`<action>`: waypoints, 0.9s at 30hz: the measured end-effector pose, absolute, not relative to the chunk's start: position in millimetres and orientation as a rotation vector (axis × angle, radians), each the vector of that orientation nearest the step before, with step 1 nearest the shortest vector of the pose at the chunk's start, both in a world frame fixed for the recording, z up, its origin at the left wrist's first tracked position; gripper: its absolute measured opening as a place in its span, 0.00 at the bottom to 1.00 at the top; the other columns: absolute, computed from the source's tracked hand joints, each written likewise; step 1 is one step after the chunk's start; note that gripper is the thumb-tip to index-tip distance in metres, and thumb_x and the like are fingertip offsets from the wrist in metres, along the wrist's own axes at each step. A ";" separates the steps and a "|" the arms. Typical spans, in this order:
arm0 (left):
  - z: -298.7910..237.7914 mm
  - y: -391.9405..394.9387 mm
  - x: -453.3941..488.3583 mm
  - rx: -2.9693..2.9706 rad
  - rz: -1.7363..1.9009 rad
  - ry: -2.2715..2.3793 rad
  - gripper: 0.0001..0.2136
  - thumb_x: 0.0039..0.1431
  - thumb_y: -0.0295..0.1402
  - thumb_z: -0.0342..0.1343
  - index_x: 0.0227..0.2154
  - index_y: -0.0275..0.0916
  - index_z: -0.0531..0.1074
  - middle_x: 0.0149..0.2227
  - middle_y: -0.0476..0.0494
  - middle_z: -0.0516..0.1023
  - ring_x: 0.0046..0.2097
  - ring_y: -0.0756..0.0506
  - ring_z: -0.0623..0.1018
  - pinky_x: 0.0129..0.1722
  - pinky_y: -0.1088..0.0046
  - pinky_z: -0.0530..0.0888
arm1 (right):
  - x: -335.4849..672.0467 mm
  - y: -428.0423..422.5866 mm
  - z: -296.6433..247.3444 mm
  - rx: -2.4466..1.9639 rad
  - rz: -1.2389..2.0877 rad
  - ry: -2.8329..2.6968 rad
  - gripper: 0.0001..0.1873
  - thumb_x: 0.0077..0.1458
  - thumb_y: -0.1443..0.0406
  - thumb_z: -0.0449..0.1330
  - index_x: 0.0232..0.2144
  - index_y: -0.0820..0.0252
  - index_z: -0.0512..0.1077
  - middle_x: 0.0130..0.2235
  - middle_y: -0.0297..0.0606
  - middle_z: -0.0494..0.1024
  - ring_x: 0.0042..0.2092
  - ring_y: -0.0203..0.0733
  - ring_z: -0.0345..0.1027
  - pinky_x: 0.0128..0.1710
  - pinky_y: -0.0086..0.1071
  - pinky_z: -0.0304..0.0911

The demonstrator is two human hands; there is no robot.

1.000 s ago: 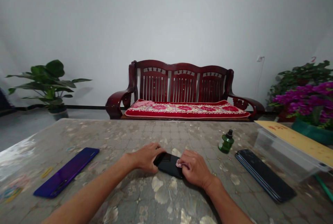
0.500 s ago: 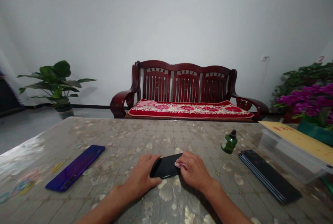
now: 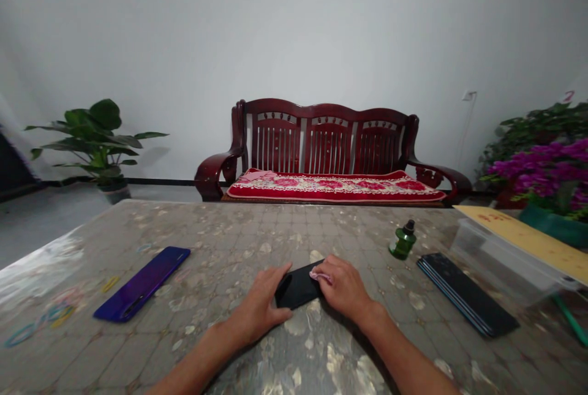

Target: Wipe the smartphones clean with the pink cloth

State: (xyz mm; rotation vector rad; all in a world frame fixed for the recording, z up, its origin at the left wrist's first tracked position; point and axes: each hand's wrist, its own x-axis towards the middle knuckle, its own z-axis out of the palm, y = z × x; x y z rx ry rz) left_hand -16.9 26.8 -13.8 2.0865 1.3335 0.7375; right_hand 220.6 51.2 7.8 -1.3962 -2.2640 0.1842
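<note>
A black smartphone (image 3: pixel 297 288) lies screen up on the patterned tablecloth, in the middle near me. My left hand (image 3: pixel 264 298) grips its left end, thumb along the near edge and fingers at the far edge. My right hand (image 3: pixel 344 285) is closed around a small pinkish cloth (image 3: pixel 320 276) and presses it on the right part of the screen. That hand hides the phone's right end. Left of my hands lies a blue-purple phone (image 3: pixel 142 285), back up. To the right, a stack of dark phones (image 3: pixel 466 294) lies beside a green bottle (image 3: pixel 403 240) with a black cap.
Several coloured rubber bands (image 3: pixel 50 315) lie at the table's left. At the right stands a clear plastic box (image 3: pixel 500 260) with a yellow sheet (image 3: pixel 523 236) on top. Beyond the table (image 3: pixel 257 229) are a wooden bench (image 3: pixel 328 138) and a potted plant (image 3: pixel 98 141).
My view has tilted and shifted slightly. The phone lies a little more slanted, with my left hand still holding its end. The right hand stays on the screen with the cloth.
</note>
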 end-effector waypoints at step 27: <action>-12.1 43.1 -12.9 2.027 0.805 1.447 0.40 0.40 0.29 0.70 0.59 0.39 0.63 0.51 0.37 0.76 0.54 0.35 0.73 0.55 0.56 0.69 | 212.3 54.4 8.6 -1.590 0.000 -2.213 0.10 0.63 0.66 0.55 0.36 0.54 0.77 0.37 0.37 0.77 0.42 0.40 0.69 0.43 0.30 0.58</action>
